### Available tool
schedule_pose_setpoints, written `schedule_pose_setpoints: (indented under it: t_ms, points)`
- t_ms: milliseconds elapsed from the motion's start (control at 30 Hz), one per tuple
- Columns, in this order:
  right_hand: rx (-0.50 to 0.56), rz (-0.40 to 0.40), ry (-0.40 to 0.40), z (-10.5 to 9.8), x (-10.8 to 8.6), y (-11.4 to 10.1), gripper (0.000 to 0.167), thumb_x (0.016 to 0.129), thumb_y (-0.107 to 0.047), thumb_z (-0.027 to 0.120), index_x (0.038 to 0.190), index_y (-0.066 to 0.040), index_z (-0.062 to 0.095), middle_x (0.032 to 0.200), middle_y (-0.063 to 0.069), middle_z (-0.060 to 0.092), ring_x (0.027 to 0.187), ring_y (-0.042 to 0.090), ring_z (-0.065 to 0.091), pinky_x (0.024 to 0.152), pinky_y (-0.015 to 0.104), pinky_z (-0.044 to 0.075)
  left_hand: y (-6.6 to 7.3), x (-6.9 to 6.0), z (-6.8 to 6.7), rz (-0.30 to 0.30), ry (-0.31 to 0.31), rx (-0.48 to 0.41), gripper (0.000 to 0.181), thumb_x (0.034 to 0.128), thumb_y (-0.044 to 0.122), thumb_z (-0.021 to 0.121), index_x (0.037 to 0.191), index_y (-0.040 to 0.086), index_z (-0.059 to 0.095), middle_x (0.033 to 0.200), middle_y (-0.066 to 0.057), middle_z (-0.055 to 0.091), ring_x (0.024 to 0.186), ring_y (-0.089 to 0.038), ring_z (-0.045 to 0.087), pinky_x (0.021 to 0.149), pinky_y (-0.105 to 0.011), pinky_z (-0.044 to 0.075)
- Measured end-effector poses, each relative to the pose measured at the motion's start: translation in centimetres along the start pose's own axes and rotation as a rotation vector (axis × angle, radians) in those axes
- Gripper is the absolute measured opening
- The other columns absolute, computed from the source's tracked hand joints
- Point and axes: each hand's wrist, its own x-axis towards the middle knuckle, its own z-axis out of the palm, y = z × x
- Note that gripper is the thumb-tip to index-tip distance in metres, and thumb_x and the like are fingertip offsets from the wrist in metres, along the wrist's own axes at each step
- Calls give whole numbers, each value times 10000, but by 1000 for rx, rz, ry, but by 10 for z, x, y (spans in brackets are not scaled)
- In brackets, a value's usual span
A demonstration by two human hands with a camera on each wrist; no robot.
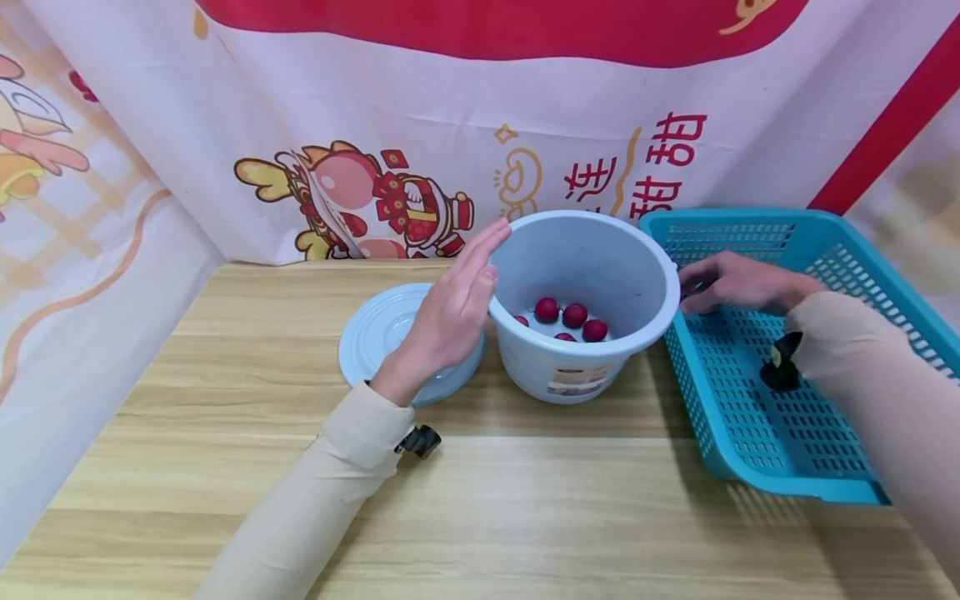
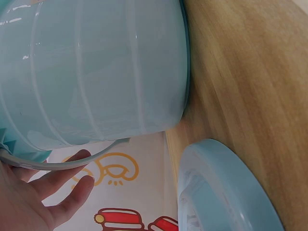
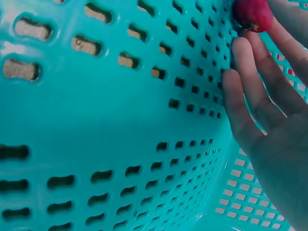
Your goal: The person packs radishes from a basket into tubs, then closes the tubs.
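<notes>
A light blue bucket [image 1: 577, 383] stands upright, with several small red radishes [image 1: 574, 315] on its floor. My left hand [image 1: 450, 312] rests against the bucket's left rim, fingers extended; the left wrist view shows them beside the thin bucket handle [image 2: 62, 166]. Inside the teal basket [image 1: 720, 442], close to its left wall, is my right hand [image 1: 742, 282]. It pinches a red radish [image 3: 253, 14] at the fingertips, seen in the right wrist view, while other fingers lie along the basket wall. In the head view that radish is hidden.
Left of the bucket, a round light blue lid [image 1: 367, 342] lies on the wooden table [image 1: 480, 517], partly under my left hand. The basket stands right beside the bucket. A printed cloth [image 1: 420, 100] hangs behind the table.
</notes>
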Motion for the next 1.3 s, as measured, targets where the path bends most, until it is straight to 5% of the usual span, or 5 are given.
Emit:
schedule_pose_setpoints:
  t_ms: [167, 367, 633, 1033, 1300]
  points:
    - [-28, 3, -9, 1, 2, -1, 510, 1014, -216, 711, 1481, -42, 603, 1374, 196, 673, 1206, 347, 603, 1022, 565, 564, 0, -1, 0, -2, 1, -2, 570, 1117, 263, 290, 1675, 157, 328, 1772, 17, 270, 1637, -161, 278, 1327, -452, 309]
    - [-56, 14, 8, 1, 0, -3, 493, 1017, -220, 706, 1469, -45, 614, 1347, 195, 684, 1204, 369, 599, 1016, 593, 550, 0, 0, 0, 3, 0, 2, 571, 1117, 267, 288, 1675, 153, 328, 1772, 1, 272, 1637, -165, 280, 1322, -461, 321]
    - [-43, 42, 121, -4, -4, -3, 544, 1011, -330, 718, 1481, -80, 609, 1411, 216, 657, 1189, 382, 608, 949, 567, 588, 0, 0, 0, 5, 6, -1, 571, 1115, 262, 288, 1673, 148, 333, 1770, -3, 277, 1635, -164, 283, 1324, -457, 317]
    - [103, 65, 241, -20, -16, -13, 724, 969, -502, 729, 1578, -181, 505, 1597, 190, 492, 1423, 450, 448, 1032, 638, 568, -1, 0, 1, -3, 8, 3, 571, 1112, 258, 291, 1673, 159, 335, 1770, 12, 278, 1635, -162, 283, 1320, -457, 323]
    - [159, 51, 345, -29, -26, -29, 806, 921, -595, 723, 1607, -254, 469, 1597, 96, 475, 1387, 327, 459, 842, 310, 631, 0, 0, 1, -1, 5, 5, 572, 1112, 257, 300, 1674, 155, 332, 1772, 6, 273, 1638, -166, 276, 1318, -466, 327]
